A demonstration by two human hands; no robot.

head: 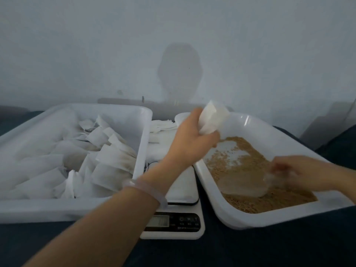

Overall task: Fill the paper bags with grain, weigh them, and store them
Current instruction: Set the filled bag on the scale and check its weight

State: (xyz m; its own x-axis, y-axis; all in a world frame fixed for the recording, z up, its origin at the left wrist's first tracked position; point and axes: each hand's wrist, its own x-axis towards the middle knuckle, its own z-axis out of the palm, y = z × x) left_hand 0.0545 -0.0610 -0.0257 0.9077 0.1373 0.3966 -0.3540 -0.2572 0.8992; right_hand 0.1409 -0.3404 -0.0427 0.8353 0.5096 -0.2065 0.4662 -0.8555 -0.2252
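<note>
**Gripping a paper bag above the grain tray**

Left hand [189, 132] reached forward over the scale [173, 222], fingers curled round the lower end of a white paper bag [212, 118]. Bag is tilted, mouth up, over the far left corner of the grain tray [250, 218]. Cannot tell whether anything is in it.

Right hand [300, 172] blurred, low in the grain tray, fingers closed on the handle of a clear scoop [244, 185]. Scoop bowl lies on the tray floor, its edge against the brown grain [250, 160]. Grain is heaped toward the near and right sides, with bare white patches on the left.

Storage tray [57, 209] to the left, holding many filled bags [107, 157], leaning and overlapping. Scale sits between the two trays with its display toward me; digits unreadable. Stack of flat bags [163, 126] lies behind the scale, between the trays. Pale bracelet [146, 189] on my left wrist. Everything rests on a dark tabletop [269, 247]
</note>
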